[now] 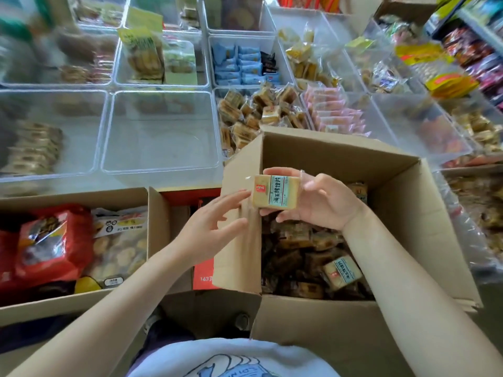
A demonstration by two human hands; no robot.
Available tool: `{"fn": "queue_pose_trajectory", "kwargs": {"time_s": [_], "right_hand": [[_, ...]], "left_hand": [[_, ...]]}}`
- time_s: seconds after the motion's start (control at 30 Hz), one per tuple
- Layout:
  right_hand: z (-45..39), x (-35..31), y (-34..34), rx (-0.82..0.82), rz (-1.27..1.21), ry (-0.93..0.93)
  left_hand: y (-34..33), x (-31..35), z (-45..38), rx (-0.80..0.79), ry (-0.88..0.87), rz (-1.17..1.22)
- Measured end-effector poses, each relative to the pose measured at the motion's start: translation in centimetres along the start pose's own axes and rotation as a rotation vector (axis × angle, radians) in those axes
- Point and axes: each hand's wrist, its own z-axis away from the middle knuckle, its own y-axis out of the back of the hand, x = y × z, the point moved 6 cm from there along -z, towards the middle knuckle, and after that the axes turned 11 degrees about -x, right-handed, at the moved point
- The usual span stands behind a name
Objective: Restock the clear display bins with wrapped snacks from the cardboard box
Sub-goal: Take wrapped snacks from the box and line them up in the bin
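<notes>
- Snack first: one small square wrapped snack with a pale yellow face and a green-and-white printed label (276, 192) sits above the open brown cardboard box (394, 213), lifted clear of the heap of like packets inside, so it looks already picked and ready to go to a bin.
- Right hand (324, 198) is closed on that snack, thumb over its top edge and fingers curled under its lower edge; holding it by the edges leaves the label face up and readable.
- Left hand (215, 221) is spread, fingers apart and holding nothing, its fingertips just beside the snack's left edge and in front of the box's raised flap, probably to steady the packet or take it over.
- Beyond the box, the clear plastic bin of matching tan wrapped squares (246, 115) is partly filled; it seems the likely destination, since its contents match.
- Left of that, an empty clear plastic bin (160, 137) stands free.
- Near the left arm, a second cardboard box with red and clear bags (73, 240) waits.
</notes>
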Motion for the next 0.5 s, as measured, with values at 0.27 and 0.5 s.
{"fn": "queue_pose_trajectory", "kwargs": {"time_s": [0.27,0.5], "right_hand": [[-12.9,-0.9,-3.4,0.267,0.251,-0.082],[-30.7,2.5,-4.2,0.597,0.090,-0.190]], "left_hand": [[12.4,-7.5,3.5,0.138,0.096,-0.122],[29.5,-22.2,10.7,0.275,0.485,-0.313]]}}
